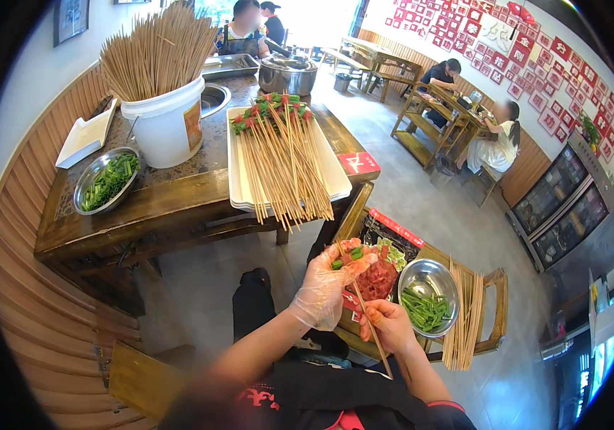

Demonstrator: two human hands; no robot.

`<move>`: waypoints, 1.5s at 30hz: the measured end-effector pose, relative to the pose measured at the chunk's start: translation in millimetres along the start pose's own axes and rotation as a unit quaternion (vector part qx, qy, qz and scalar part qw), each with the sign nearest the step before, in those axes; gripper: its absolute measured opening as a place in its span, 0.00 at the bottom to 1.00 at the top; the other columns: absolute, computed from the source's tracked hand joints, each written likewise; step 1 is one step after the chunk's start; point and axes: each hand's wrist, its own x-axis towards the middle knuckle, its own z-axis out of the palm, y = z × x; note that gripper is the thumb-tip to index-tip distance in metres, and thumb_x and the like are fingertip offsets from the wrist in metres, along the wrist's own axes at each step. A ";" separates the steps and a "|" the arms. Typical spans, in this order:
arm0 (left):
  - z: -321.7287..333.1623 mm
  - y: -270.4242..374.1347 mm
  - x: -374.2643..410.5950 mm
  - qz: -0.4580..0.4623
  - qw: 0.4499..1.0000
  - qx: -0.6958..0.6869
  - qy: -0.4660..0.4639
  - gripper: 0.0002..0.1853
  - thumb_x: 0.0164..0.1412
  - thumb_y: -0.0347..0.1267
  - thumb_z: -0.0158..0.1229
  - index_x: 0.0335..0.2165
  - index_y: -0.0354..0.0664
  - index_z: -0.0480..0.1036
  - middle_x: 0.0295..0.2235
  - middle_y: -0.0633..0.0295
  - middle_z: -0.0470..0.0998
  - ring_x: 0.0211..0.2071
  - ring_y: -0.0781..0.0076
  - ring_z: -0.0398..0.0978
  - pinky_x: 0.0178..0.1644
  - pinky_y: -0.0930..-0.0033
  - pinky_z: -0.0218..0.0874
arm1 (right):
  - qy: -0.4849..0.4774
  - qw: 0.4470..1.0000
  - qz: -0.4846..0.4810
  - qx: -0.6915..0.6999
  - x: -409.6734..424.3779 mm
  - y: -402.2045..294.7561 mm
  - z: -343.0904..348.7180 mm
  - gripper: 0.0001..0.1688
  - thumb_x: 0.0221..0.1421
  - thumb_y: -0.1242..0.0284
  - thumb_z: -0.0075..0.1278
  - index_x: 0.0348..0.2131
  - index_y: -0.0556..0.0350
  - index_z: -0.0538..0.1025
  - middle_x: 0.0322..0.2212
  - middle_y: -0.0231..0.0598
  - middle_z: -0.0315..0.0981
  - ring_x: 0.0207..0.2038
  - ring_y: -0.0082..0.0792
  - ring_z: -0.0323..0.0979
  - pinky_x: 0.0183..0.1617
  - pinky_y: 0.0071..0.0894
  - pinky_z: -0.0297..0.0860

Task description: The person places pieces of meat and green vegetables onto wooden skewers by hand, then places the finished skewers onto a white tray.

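My left hand [324, 287], in a clear plastic glove, pinches raw meat and green vegetable pieces [358, 252] at the upper part of a wooden skewer [374, 333]. Bare, my right hand [387, 325] grips that skewer lower down. Just beyond the hands lies a heap of raw red meat [379, 279] on a chair. To its right a steel bowl [410, 274] holds cut green stalks [426, 309]. Loose bare skewers [463, 322] lie beside the bowl. On the table ahead, a white tray [237, 183] bears many skewers threaded with meat and greens [272, 113].
A white bucket [164, 129] packed with skewers stands on the table [178, 199], near a steel bowl of greens [108, 180], a white dish [89, 134] and a steel pot [288, 75]. A wooden stool [138, 376] is at lower left. Several people sit or stand farther off.
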 end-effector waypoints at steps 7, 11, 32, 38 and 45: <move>-32.2 54.5 18.4 0.128 0.990 -0.034 -0.054 0.31 0.58 0.21 0.57 0.59 0.37 0.57 0.55 0.51 0.66 0.55 0.59 0.69 0.62 0.62 0.59 | 0.061 0.974 -0.080 -0.202 42.0 -62.9 42.8 0.12 0.61 0.78 0.50 0.44 0.64 0.76 0.27 0.35 0.75 0.26 0.23 0.73 0.29 0.22 0.71; -46.8 67.1 16.1 0.123 0.992 -0.030 0.008 0.27 0.66 0.32 0.52 0.59 0.37 0.56 0.57 0.50 0.65 0.57 0.59 0.66 0.63 0.61 0.56 | 0.072 0.895 -0.255 -0.360 137.5 -113.6 75.2 0.15 0.60 0.73 0.51 0.44 0.64 0.77 0.25 0.33 0.76 0.25 0.18 0.71 0.28 0.21 0.67; -79.7 99.8 -16.7 0.156 0.985 -0.060 0.036 0.23 0.69 0.35 0.48 0.56 0.34 0.59 0.55 0.47 0.66 0.56 0.56 0.67 0.61 0.60 0.59 | 0.168 0.611 -0.316 -0.706 350.2 -123.5 169.7 0.11 0.54 0.81 0.43 0.38 0.68 0.69 0.36 0.63 0.73 0.40 0.58 0.74 0.44 0.51 0.72; -69.0 96.2 -22.8 0.172 0.984 0.005 0.036 0.23 0.69 0.36 0.48 0.56 0.35 0.60 0.54 0.47 0.68 0.56 0.55 0.68 0.60 0.60 0.59 | 0.175 0.607 -0.293 -0.718 342.5 -153.4 147.0 0.15 0.52 0.75 0.48 0.38 0.71 0.73 0.34 0.63 0.75 0.39 0.59 0.76 0.43 0.52 0.72; -50.9 77.4 -20.5 0.165 0.985 0.051 0.016 0.21 0.69 0.39 0.47 0.53 0.34 0.63 0.49 0.48 0.73 0.51 0.57 0.72 0.56 0.61 0.62 | 0.144 0.728 -0.330 -0.583 231.8 -169.1 98.0 0.23 0.52 0.69 0.58 0.46 0.64 0.75 0.33 0.51 0.80 0.37 0.43 0.79 0.43 0.39 0.72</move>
